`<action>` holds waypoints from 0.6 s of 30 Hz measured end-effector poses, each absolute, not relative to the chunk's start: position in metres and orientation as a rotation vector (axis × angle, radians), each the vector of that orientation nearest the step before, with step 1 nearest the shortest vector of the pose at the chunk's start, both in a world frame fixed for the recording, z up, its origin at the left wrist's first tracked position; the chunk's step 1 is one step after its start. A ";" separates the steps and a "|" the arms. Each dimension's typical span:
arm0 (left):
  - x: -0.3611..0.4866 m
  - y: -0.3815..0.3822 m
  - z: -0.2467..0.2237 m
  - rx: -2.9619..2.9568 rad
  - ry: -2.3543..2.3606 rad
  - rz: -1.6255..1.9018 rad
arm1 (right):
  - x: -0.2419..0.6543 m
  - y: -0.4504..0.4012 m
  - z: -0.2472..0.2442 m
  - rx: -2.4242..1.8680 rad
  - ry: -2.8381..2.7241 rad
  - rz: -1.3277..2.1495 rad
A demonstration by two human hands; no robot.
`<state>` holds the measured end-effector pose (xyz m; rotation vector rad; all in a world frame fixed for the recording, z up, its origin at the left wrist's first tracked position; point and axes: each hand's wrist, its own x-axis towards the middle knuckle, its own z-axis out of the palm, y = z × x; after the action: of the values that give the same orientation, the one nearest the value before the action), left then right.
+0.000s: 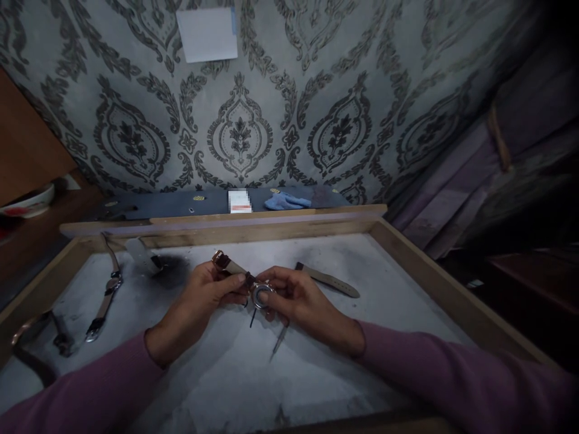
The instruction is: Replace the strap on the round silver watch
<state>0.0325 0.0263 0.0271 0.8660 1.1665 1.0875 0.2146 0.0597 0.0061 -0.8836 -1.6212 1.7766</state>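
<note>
Near the middle of the wooden tray (271, 231), my left hand (201, 296) is closed on a brown watch strap (235, 268) with a buckle at its upper end. My right hand (305, 301) grips a round silver watch case (263, 296), its thumb on the case. Strap and case meet between the two hands. A thin dark tool (253, 317) points down just below the case, and a slim metal tool (279, 341) sticks out under my right hand. Behind my right hand lies a separate strap piece (332, 281).
Several watches lie at the tray's left, among them a silver-buckled one (108, 295), a white-strapped one (143, 256) and a dark curved one (29, 355). Beyond the rim are a blue cloth (287, 201) and a small white box (239, 201).
</note>
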 end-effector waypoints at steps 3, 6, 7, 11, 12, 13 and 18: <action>0.032 0.027 0.026 0.887 1.177 1.070 | 0.214 0.060 0.006 -0.882 -1.622 1.775; 0.033 0.026 0.026 0.892 1.175 1.057 | 0.214 0.059 0.004 -0.886 -1.613 1.784; 0.034 0.026 0.026 0.891 1.173 1.057 | 0.214 0.059 0.004 -0.884 -1.608 1.787; 0.035 0.026 0.026 0.886 1.163 1.071 | 0.213 0.058 0.003 -0.864 -1.609 1.791; 0.035 0.026 0.026 0.886 1.159 1.076 | 0.213 0.058 0.003 -0.864 -1.615 1.787; 0.034 0.027 0.026 0.886 1.155 1.081 | 0.213 0.058 0.004 -0.867 -1.621 1.779; 0.032 0.028 0.025 0.899 1.127 1.089 | 0.212 0.054 0.013 -0.877 -1.651 1.712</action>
<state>0.0321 0.0275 0.0248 0.8990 1.1267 1.0889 0.2121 0.0541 0.0133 -0.8770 -1.6513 1.7116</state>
